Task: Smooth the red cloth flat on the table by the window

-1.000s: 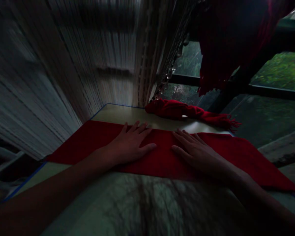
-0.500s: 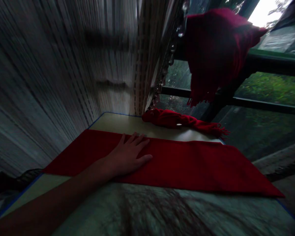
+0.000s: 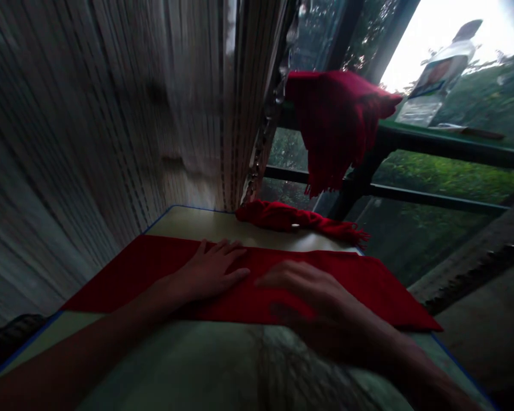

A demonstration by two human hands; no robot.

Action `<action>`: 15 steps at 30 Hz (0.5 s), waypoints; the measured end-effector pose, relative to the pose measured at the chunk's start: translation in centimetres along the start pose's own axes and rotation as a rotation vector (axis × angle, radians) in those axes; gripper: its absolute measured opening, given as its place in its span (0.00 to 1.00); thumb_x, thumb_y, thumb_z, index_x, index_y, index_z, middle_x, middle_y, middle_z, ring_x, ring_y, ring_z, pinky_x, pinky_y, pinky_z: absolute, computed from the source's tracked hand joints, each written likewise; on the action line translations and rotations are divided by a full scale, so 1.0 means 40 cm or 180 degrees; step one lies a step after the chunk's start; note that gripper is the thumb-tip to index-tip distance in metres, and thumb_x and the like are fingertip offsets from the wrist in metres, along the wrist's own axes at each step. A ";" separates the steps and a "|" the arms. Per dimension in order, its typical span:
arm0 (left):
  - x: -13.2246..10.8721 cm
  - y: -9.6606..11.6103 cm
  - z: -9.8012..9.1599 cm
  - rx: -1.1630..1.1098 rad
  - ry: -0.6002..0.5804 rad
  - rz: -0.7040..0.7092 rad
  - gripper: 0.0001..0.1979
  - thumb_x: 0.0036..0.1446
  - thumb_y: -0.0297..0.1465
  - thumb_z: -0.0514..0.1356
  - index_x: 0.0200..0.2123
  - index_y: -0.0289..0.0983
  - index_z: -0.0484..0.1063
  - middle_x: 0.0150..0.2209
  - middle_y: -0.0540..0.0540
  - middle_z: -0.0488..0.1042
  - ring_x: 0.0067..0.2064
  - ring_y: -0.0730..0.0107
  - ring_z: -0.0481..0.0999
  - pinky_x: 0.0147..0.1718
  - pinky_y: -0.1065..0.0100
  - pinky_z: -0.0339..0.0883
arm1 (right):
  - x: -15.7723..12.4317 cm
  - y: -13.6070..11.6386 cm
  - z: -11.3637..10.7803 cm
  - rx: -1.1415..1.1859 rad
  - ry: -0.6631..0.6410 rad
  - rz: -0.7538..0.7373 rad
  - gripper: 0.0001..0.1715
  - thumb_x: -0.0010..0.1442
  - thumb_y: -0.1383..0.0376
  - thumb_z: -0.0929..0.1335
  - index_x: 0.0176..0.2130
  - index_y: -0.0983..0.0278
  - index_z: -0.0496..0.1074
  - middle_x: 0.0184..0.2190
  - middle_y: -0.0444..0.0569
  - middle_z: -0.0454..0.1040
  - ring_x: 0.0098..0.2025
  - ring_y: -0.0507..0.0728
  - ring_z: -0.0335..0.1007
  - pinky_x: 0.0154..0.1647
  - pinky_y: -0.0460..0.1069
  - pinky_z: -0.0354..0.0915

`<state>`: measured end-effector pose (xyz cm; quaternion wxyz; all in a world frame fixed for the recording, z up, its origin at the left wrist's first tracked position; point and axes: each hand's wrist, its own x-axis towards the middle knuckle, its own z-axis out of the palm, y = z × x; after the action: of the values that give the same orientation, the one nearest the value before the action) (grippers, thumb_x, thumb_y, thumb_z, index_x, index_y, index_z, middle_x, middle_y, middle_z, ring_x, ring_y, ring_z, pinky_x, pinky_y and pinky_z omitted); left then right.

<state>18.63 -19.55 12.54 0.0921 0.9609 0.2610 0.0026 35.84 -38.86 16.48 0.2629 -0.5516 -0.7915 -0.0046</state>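
A long red scarf-like cloth (image 3: pixel 124 271) lies flat, folded into a wide strip across the table (image 3: pixel 124 339). My left hand (image 3: pixel 212 271) rests palm down on it, fingers spread, holding nothing. Over the strip, right of the left hand, my right hand (image 3: pixel 312 291) hovers somewhat blurred. Its thumb stands apart from its bent fingers, and nothing shows between them. Beyond the strip, a bunched red scarf (image 3: pixel 278 214) with a fringed end lies along the table's far edge. Another fringed red scarf (image 3: pixel 334 120) hangs over the window rail.
A striped curtain (image 3: pixel 111 114) closes off the left side. The window (image 3: pixel 432 188) with dark green bars stands at the back right, and a clear bottle (image 3: pixel 437 85) is on its ledge. A small white object (image 3: pixel 295 226) lies by the bunched scarf.
My right hand has come into view from the lower right and is over the red cloth. My left hand stays flat on the cloth. The view has shifted, showing the bottle fully.
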 end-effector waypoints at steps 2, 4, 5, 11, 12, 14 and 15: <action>0.025 0.002 -0.017 0.0032 0.0213 -0.0020 0.34 0.72 0.53 0.47 0.73 0.42 0.56 0.75 0.38 0.52 0.75 0.44 0.51 0.69 0.32 0.41 | 0.023 0.080 -0.004 -0.0051 -0.0026 0.0415 0.21 0.74 0.53 0.62 0.62 0.51 0.71 0.65 0.53 0.70 0.61 0.63 0.72 0.60 0.60 0.71; 0.061 0.012 -0.032 0.0057 0.0436 0.0201 0.32 0.72 0.50 0.49 0.71 0.39 0.60 0.74 0.35 0.55 0.73 0.43 0.55 0.68 0.36 0.46 | 0.034 0.157 0.005 -0.0292 -0.0267 0.0878 0.32 0.74 0.50 0.61 0.68 0.61 0.65 0.71 0.61 0.61 0.71 0.68 0.60 0.69 0.64 0.60; 0.081 0.020 -0.036 0.0036 0.0468 0.0505 0.31 0.72 0.48 0.51 0.70 0.36 0.62 0.72 0.33 0.58 0.72 0.44 0.58 0.68 0.41 0.51 | 0.034 0.187 0.015 -0.0456 -0.0445 0.1052 0.35 0.74 0.48 0.60 0.70 0.64 0.62 0.73 0.63 0.57 0.74 0.69 0.53 0.72 0.65 0.55; 0.145 0.072 0.001 -0.0087 0.0220 0.1001 0.30 0.73 0.46 0.51 0.70 0.37 0.62 0.72 0.40 0.60 0.72 0.55 0.59 0.69 0.54 0.52 | -0.007 0.247 0.076 -0.0396 -0.0763 0.1190 0.43 0.73 0.44 0.57 0.73 0.68 0.57 0.73 0.68 0.54 0.75 0.74 0.44 0.73 0.71 0.44; 0.138 0.077 0.011 -0.0102 0.0197 0.1019 0.32 0.73 0.48 0.50 0.71 0.37 0.59 0.73 0.39 0.58 0.73 0.53 0.56 0.70 0.51 0.49 | -0.012 0.247 0.079 -0.0369 -0.0796 0.1174 0.44 0.73 0.43 0.57 0.73 0.68 0.57 0.74 0.67 0.54 0.75 0.72 0.44 0.74 0.69 0.45; 0.114 0.083 0.026 -0.0154 0.0123 0.1044 0.35 0.72 0.51 0.48 0.73 0.37 0.54 0.74 0.39 0.54 0.75 0.50 0.51 0.71 0.45 0.43 | -0.019 0.248 0.081 -0.0329 -0.0839 0.1157 0.45 0.73 0.42 0.57 0.73 0.68 0.57 0.74 0.65 0.53 0.76 0.70 0.44 0.75 0.65 0.45; 0.099 0.084 0.030 -0.0187 0.0078 0.1050 0.36 0.72 0.52 0.47 0.74 0.37 0.53 0.75 0.39 0.52 0.75 0.49 0.48 0.71 0.43 0.40 | -0.021 0.249 0.081 -0.0324 -0.0846 0.1152 0.45 0.73 0.42 0.57 0.73 0.68 0.56 0.74 0.65 0.53 0.76 0.70 0.44 0.75 0.66 0.45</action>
<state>23.81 -20.61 11.80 0.1154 0.9875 0.1006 0.0370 43.43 -34.73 10.52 0.1247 -0.6929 -0.7061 0.0754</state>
